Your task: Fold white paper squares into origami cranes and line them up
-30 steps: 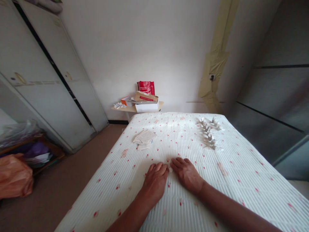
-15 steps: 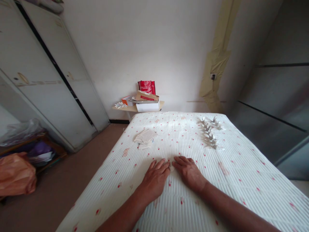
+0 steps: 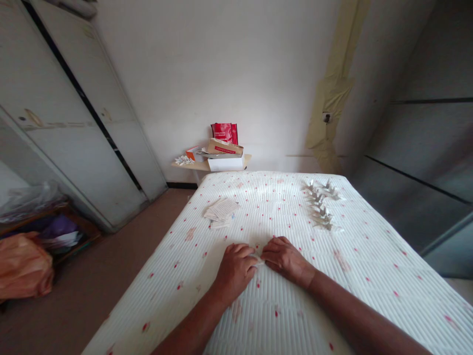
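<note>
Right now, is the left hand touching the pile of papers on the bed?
Apart. The head view shows a strip of the bed between the left hand and the near edge of the pile of papers.

1. Your left hand (image 3: 235, 270), low in the middle, is bare.
2. Your right hand (image 3: 288, 261) beside it is bare too.
3. Your left arm (image 3: 199, 314) and right arm (image 3: 356, 310) are bare to the frame's bottom edge.

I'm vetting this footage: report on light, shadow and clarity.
Head view: the bed is brightest toward its far end; head view: the grey panels at right sink into dimness; head view: the pale paper between left hand and right hand blends into the bed, its outline unclear.
</note>
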Action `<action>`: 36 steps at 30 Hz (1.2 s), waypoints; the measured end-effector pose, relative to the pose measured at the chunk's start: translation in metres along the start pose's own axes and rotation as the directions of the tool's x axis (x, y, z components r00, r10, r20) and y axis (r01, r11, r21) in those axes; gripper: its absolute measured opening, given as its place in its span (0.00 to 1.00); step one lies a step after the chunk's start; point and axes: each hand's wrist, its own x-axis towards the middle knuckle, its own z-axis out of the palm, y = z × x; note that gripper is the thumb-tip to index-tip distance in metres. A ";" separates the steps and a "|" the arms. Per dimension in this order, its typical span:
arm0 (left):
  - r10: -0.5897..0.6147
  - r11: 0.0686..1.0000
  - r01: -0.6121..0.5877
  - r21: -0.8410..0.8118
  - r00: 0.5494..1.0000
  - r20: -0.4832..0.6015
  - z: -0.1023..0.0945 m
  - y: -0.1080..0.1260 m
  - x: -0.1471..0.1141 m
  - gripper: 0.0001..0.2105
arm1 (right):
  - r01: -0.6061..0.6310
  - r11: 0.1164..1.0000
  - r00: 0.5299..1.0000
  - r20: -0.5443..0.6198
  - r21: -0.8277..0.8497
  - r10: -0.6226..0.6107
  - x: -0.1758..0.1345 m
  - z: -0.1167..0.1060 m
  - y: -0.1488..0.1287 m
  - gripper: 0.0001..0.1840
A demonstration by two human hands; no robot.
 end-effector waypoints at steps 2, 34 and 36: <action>-0.038 0.998 0.040 0.043 0.998 -0.044 0.002 0.005 0.004 0.05 | 0.017 1.000 1.000 -0.012 -0.004 -0.017 0.000 0.001 0.003 0.09; -0.366 0.930 0.362 -0.066 0.929 -0.058 0.022 0.017 0.008 0.08 | -0.309 0.936 0.950 0.103 0.167 0.295 0.017 0.001 -0.002 0.08; -0.367 0.930 0.364 -0.051 0.928 -0.062 0.022 0.018 0.008 0.08 | -0.328 0.929 0.942 0.130 0.170 0.308 0.020 0.001 0.001 0.08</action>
